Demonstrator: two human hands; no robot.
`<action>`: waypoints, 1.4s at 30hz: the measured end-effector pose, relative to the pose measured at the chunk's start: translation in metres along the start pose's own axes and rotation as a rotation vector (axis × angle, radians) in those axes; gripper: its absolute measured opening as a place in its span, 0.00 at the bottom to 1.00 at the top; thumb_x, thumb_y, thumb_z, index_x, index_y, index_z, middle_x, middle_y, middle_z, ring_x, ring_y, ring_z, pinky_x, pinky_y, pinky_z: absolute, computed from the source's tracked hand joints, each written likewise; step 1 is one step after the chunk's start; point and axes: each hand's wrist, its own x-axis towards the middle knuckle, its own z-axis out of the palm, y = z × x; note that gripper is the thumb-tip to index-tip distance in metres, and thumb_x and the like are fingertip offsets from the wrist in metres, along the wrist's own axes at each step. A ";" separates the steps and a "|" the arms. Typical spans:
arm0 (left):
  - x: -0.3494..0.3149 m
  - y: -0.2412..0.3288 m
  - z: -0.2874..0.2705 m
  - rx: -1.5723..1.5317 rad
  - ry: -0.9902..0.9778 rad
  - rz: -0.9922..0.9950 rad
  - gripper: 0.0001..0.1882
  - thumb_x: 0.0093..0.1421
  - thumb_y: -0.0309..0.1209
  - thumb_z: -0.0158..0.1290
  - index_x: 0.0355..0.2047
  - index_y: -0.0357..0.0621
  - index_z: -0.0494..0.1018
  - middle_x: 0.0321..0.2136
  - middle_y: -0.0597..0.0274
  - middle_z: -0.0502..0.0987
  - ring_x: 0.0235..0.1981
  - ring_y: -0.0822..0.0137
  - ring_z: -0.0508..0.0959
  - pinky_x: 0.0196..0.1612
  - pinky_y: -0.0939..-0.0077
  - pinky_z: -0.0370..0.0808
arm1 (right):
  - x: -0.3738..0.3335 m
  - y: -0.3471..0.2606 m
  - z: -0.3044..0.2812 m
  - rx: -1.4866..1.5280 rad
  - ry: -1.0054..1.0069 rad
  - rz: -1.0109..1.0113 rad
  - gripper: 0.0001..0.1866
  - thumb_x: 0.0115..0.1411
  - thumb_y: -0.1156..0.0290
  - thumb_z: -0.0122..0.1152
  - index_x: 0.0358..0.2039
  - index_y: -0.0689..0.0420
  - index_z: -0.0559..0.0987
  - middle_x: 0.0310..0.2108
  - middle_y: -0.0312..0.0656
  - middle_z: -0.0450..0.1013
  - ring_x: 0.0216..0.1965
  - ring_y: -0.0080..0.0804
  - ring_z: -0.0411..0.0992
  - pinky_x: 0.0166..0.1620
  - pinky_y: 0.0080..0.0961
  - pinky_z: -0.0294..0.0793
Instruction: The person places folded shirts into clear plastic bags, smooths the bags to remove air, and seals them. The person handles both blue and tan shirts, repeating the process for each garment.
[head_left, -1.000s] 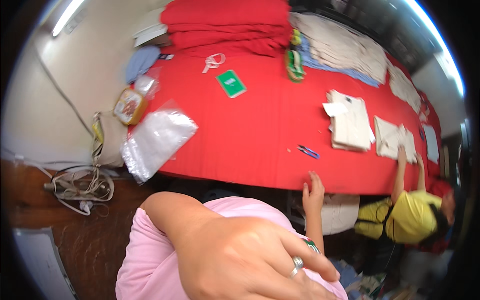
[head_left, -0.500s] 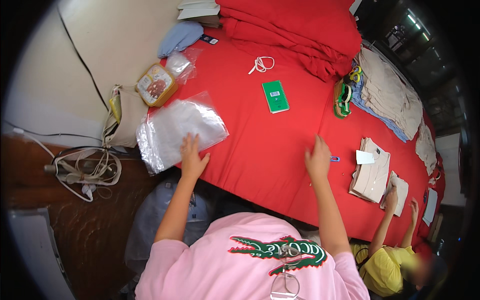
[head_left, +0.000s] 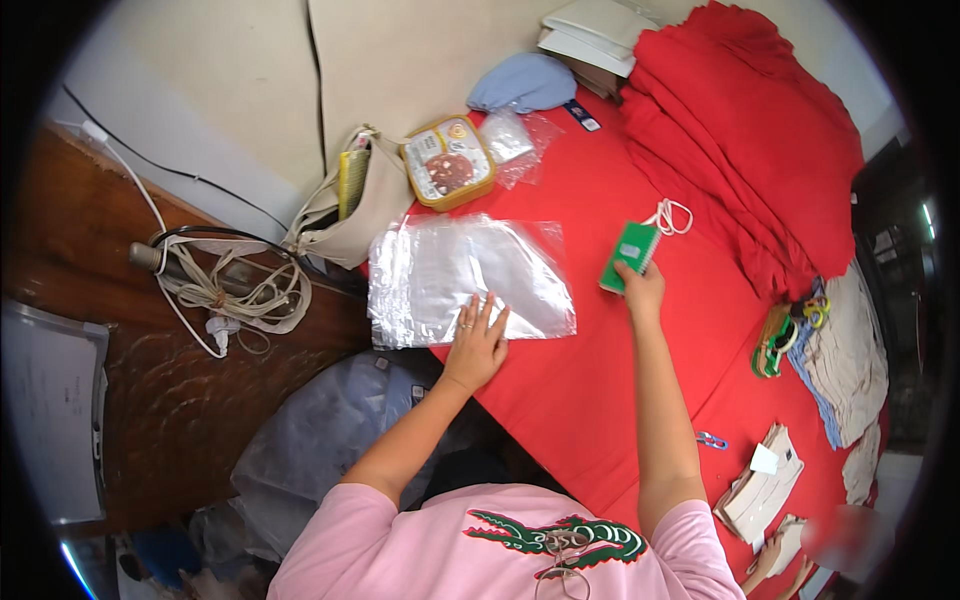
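Note:
A stack of clear plastic bags (head_left: pixel 430 270) lies at the table's near left edge. My left hand (head_left: pixel 478 345) rests on its front part, fingers spread and flat. In the middle of the table my right hand (head_left: pixel 642 288) grips a small green spiral notebook (head_left: pixel 628 250) by its near end, thumb on the cover. Just beyond the notebook is a loop of white cord (head_left: pixel 672 216). Whether the notebook touches the cloth, I cannot tell.
A yellow-rimmed tub (head_left: pixel 450 165), a beige bag (head_left: pixel 350 225) and a small plastic packet (head_left: pixel 508 135) stand behind the plastic bags. Red fabric (head_left: pixel 740 130) is heaped at the far right. Folded beige garments (head_left: pixel 762 485) and a tape dispenser (head_left: pixel 772 345) lie rightward, near a co-worker's hands.
My right hand has reached forward and taken hold of the green notebook. My left hand has settled flatter on the plastic bags. The view has turned toward the left.

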 end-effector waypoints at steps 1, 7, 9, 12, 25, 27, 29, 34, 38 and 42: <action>-0.004 -0.001 -0.004 -0.023 0.003 -0.015 0.35 0.67 0.37 0.56 0.74 0.49 0.65 0.78 0.41 0.53 0.77 0.34 0.52 0.77 0.39 0.50 | -0.005 -0.022 0.035 0.009 -0.118 0.036 0.14 0.63 0.71 0.72 0.46 0.63 0.83 0.37 0.41 0.84 0.33 0.27 0.81 0.32 0.25 0.79; 0.006 0.008 -0.002 -0.107 -0.008 0.033 0.32 0.69 0.41 0.57 0.71 0.49 0.68 0.77 0.44 0.56 0.79 0.40 0.52 0.78 0.40 0.49 | 0.025 -0.104 0.194 0.076 -0.357 -0.099 0.22 0.65 0.64 0.72 0.53 0.65 0.82 0.43 0.45 0.83 0.38 0.29 0.80 0.40 0.29 0.79; 0.005 0.008 -0.005 -0.082 0.007 0.030 0.28 0.71 0.38 0.55 0.69 0.49 0.71 0.76 0.45 0.58 0.78 0.42 0.55 0.77 0.41 0.52 | 0.032 -0.102 0.210 -0.096 -0.330 -0.184 0.27 0.64 0.62 0.73 0.57 0.66 0.79 0.44 0.50 0.82 0.42 0.36 0.81 0.45 0.34 0.79; 0.005 0.005 -0.001 -0.073 0.042 0.050 0.23 0.71 0.34 0.55 0.66 0.50 0.74 0.74 0.52 0.65 0.75 0.45 0.61 0.76 0.43 0.58 | 0.020 -0.081 0.182 -0.513 -0.472 -0.373 0.36 0.59 0.60 0.75 0.64 0.63 0.75 0.50 0.57 0.78 0.52 0.52 0.78 0.56 0.40 0.78; 0.015 0.040 -0.069 -0.462 0.439 -0.062 0.09 0.71 0.34 0.57 0.48 0.45 0.78 0.66 0.51 0.75 0.70 0.46 0.70 0.76 0.44 0.51 | -0.129 -0.066 0.016 -0.790 -0.542 -0.929 0.17 0.62 0.72 0.70 0.52 0.53 0.83 0.56 0.45 0.78 0.61 0.44 0.74 0.67 0.50 0.66; 0.013 0.067 -0.086 -0.343 0.689 -0.034 0.13 0.68 0.36 0.61 0.50 0.47 0.76 0.67 0.50 0.72 0.68 0.46 0.71 0.76 0.46 0.51 | -0.131 -0.104 0.029 -0.687 -0.483 -0.972 0.09 0.64 0.73 0.68 0.45 0.54 0.85 0.47 0.41 0.82 0.55 0.41 0.78 0.65 0.48 0.68; -0.012 0.067 -0.084 -0.226 0.487 0.219 0.23 0.63 0.38 0.66 0.54 0.47 0.71 0.66 0.49 0.69 0.66 0.46 0.70 0.75 0.43 0.54 | -0.135 -0.137 0.046 -0.577 -0.493 -1.002 0.07 0.65 0.71 0.69 0.43 0.54 0.84 0.41 0.39 0.83 0.49 0.38 0.79 0.61 0.45 0.69; 0.002 0.011 -0.059 -0.114 0.242 0.233 0.30 0.66 0.42 0.63 0.64 0.45 0.69 0.65 0.44 0.70 0.68 0.45 0.69 0.73 0.44 0.61 | -0.123 -0.203 0.090 -0.495 -0.542 -1.204 0.05 0.64 0.70 0.69 0.40 0.54 0.84 0.36 0.40 0.80 0.42 0.39 0.78 0.55 0.41 0.71; 0.035 -0.048 -0.082 -0.267 0.079 -0.362 0.43 0.70 0.51 0.56 0.76 0.45 0.56 0.76 0.34 0.51 0.74 0.33 0.58 0.73 0.40 0.60 | -0.102 -0.239 0.139 -0.506 -0.507 -1.337 0.06 0.65 0.67 0.68 0.35 0.54 0.83 0.31 0.43 0.80 0.38 0.44 0.79 0.49 0.41 0.73; 0.021 -0.113 -0.052 0.043 0.082 -0.258 0.49 0.69 0.62 0.51 0.80 0.50 0.51 0.79 0.33 0.44 0.75 0.28 0.56 0.73 0.42 0.61 | -0.088 -0.255 0.194 -0.604 -0.614 -1.252 0.08 0.68 0.65 0.65 0.41 0.54 0.87 0.27 0.47 0.79 0.31 0.50 0.78 0.38 0.41 0.78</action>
